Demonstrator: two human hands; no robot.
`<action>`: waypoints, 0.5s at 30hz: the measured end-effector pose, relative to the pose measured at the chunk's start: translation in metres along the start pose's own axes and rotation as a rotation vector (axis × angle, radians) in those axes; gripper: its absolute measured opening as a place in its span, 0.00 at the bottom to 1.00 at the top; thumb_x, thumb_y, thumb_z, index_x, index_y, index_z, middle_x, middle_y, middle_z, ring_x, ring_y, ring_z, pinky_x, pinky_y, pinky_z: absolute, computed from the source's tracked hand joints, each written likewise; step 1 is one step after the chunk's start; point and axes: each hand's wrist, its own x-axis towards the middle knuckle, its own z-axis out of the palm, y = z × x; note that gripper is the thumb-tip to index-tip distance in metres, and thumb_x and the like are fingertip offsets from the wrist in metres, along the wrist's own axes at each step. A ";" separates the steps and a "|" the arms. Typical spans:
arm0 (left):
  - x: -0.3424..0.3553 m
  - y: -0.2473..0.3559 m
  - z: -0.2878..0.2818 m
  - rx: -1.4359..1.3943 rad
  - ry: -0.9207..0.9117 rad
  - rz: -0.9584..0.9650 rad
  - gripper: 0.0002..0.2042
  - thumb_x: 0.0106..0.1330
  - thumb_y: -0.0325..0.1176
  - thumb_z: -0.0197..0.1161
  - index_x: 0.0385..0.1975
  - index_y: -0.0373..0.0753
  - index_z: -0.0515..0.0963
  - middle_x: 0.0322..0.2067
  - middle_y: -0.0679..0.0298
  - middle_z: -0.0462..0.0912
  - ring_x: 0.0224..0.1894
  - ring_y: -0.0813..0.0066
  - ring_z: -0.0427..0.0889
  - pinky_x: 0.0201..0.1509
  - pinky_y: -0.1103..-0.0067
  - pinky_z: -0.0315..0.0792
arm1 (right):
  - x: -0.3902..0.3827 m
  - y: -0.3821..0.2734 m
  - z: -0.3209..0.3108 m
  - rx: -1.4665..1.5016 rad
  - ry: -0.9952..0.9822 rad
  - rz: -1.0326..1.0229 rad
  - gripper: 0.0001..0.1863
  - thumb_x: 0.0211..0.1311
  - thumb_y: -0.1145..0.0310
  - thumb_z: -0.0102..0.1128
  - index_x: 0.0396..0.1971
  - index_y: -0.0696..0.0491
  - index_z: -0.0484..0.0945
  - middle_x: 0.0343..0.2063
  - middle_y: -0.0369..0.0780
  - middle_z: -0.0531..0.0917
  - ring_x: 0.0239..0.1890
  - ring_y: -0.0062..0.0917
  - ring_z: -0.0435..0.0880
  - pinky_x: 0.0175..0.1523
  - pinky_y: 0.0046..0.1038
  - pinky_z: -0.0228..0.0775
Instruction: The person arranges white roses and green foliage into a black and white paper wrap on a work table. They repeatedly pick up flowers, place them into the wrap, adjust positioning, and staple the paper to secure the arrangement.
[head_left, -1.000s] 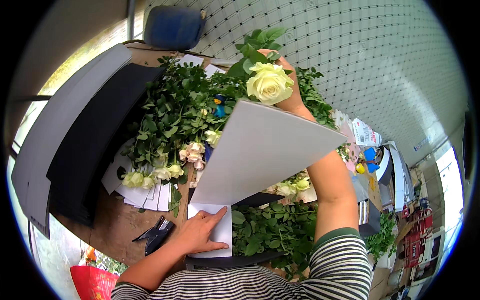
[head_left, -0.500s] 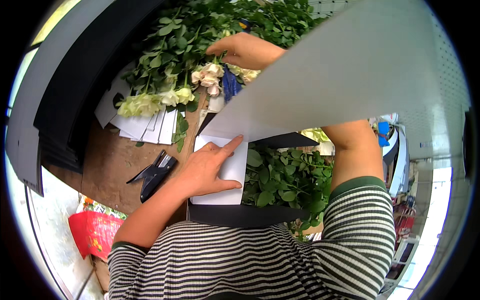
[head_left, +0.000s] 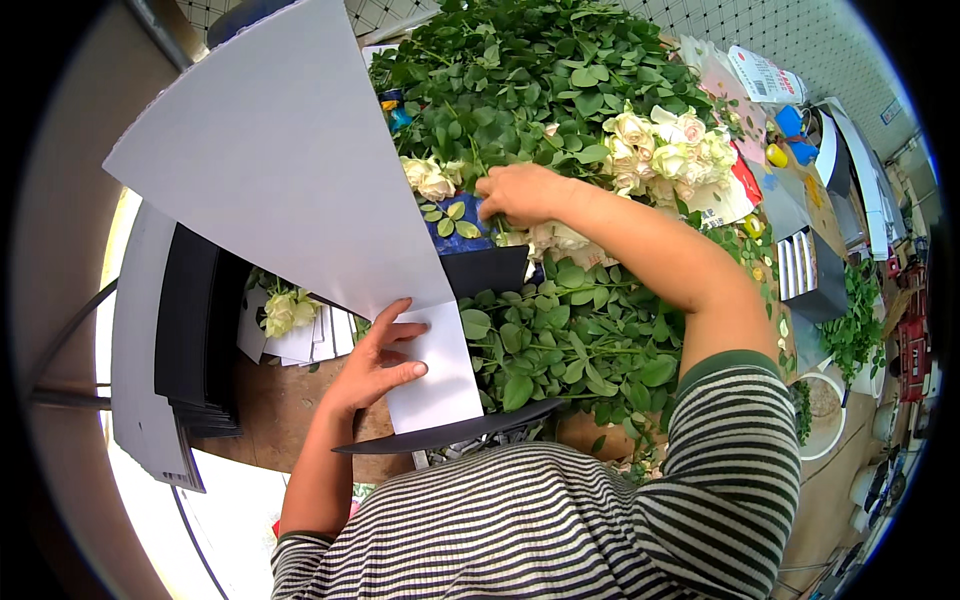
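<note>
My left hand (head_left: 378, 362) lies over the white middle strip (head_left: 440, 370) of a folded card, its thumb and fingers apart. From that strip a large pale grey panel (head_left: 290, 150) of the card stands up on the far left. Dark flaps edge it: a black flap (head_left: 487, 270) on the far side and a curved black flap (head_left: 450, 432) close to my body. Reaching past the card, my right hand (head_left: 520, 193) has its fingers pinched at a green rose stem among leaves. Their tips are partly hidden. Just left of them are cream roses (head_left: 432, 178).
A heap of leafy rose stems (head_left: 560, 80) covers the far table, with cream rose heads (head_left: 680, 150) to the right. More leafy stems (head_left: 580, 350) lie beside the card. Stacked black and grey boards (head_left: 190, 320) stand left. White cards (head_left: 310, 338) and a white bucket (head_left: 822, 415) are nearby.
The view has shifted toward the right. The large panel has swung from the right to the left. My right hand has closed among the stems; the stapler is out of sight.
</note>
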 end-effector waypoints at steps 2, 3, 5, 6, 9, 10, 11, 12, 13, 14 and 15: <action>-0.001 -0.004 -0.001 -0.010 -0.020 -0.019 0.48 0.51 0.46 0.74 0.70 0.43 0.52 0.57 0.52 0.73 0.59 0.59 0.70 0.59 0.69 0.68 | 0.011 0.029 0.004 0.432 0.454 -0.084 0.19 0.50 0.77 0.58 0.45 0.48 0.81 0.44 0.37 0.78 0.49 0.30 0.78 0.53 0.31 0.74; -0.004 -0.005 -0.001 -0.011 0.005 -0.021 0.47 0.51 0.45 0.75 0.69 0.43 0.53 0.57 0.51 0.73 0.58 0.59 0.71 0.58 0.69 0.68 | 0.014 0.038 -0.017 0.655 0.583 -0.086 0.19 0.53 0.76 0.60 0.47 0.50 0.80 0.44 0.37 0.79 0.50 0.26 0.78 0.55 0.29 0.73; -0.005 -0.004 0.003 -0.016 0.035 -0.002 0.46 0.51 0.43 0.75 0.69 0.42 0.55 0.56 0.49 0.73 0.56 0.58 0.73 0.57 0.69 0.70 | 0.005 0.070 -0.045 0.679 0.883 -0.092 0.18 0.60 0.71 0.60 0.51 0.52 0.76 0.45 0.39 0.81 0.46 0.25 0.81 0.54 0.27 0.75; -0.001 0.000 0.005 -0.033 0.029 -0.007 0.46 0.51 0.43 0.75 0.69 0.42 0.55 0.56 0.49 0.74 0.55 0.60 0.74 0.57 0.69 0.70 | -0.005 0.085 -0.067 0.665 1.033 -0.085 0.18 0.63 0.69 0.60 0.53 0.53 0.74 0.46 0.39 0.82 0.43 0.25 0.83 0.54 0.25 0.75; -0.002 0.000 0.007 -0.015 0.033 -0.009 0.45 0.51 0.44 0.75 0.68 0.43 0.56 0.55 0.49 0.74 0.55 0.62 0.74 0.57 0.70 0.70 | -0.043 0.064 -0.114 1.260 1.361 -0.216 0.16 0.68 0.69 0.56 0.53 0.58 0.74 0.46 0.42 0.82 0.47 0.27 0.83 0.55 0.28 0.76; -0.005 -0.002 0.005 0.004 0.039 -0.007 0.45 0.51 0.44 0.75 0.68 0.44 0.56 0.55 0.49 0.74 0.55 0.62 0.74 0.56 0.71 0.71 | -0.057 0.050 -0.132 1.293 1.433 -0.151 0.13 0.66 0.73 0.58 0.49 0.58 0.72 0.40 0.42 0.84 0.42 0.27 0.86 0.52 0.27 0.73; -0.005 0.000 0.005 0.003 0.033 -0.024 0.48 0.50 0.49 0.75 0.69 0.44 0.54 0.55 0.51 0.75 0.57 0.64 0.73 0.59 0.70 0.68 | -0.068 0.046 -0.143 1.183 1.521 -0.151 0.12 0.66 0.71 0.59 0.47 0.57 0.74 0.40 0.41 0.84 0.42 0.26 0.85 0.53 0.27 0.73; -0.004 -0.002 0.004 -0.004 0.019 -0.020 0.48 0.50 0.50 0.75 0.69 0.44 0.54 0.55 0.51 0.75 0.57 0.63 0.73 0.59 0.69 0.68 | -0.073 0.057 -0.139 0.616 1.637 0.108 0.12 0.66 0.70 0.59 0.47 0.57 0.75 0.39 0.40 0.84 0.42 0.26 0.85 0.53 0.27 0.73; 0.000 -0.001 0.005 -0.010 0.003 -0.017 0.48 0.50 0.50 0.75 0.69 0.44 0.54 0.55 0.51 0.75 0.57 0.63 0.72 0.59 0.69 0.68 | -0.085 0.068 -0.142 0.595 1.677 0.116 0.12 0.66 0.69 0.59 0.46 0.57 0.76 0.39 0.39 0.84 0.41 0.24 0.84 0.52 0.27 0.74; 0.000 -0.002 0.006 -0.005 -0.003 0.000 0.47 0.50 0.48 0.75 0.69 0.45 0.54 0.55 0.50 0.74 0.56 0.62 0.74 0.58 0.69 0.69 | -0.094 0.076 -0.142 0.583 1.715 0.124 0.12 0.65 0.69 0.60 0.46 0.56 0.77 0.39 0.39 0.85 0.41 0.23 0.84 0.51 0.27 0.74; 0.000 -0.004 0.004 -0.005 -0.002 0.003 0.46 0.51 0.47 0.75 0.69 0.45 0.55 0.55 0.49 0.74 0.55 0.62 0.75 0.57 0.70 0.70 | -0.108 0.072 -0.158 1.152 1.676 -0.115 0.11 0.65 0.68 0.60 0.45 0.56 0.78 0.40 0.38 0.85 0.41 0.22 0.84 0.50 0.27 0.75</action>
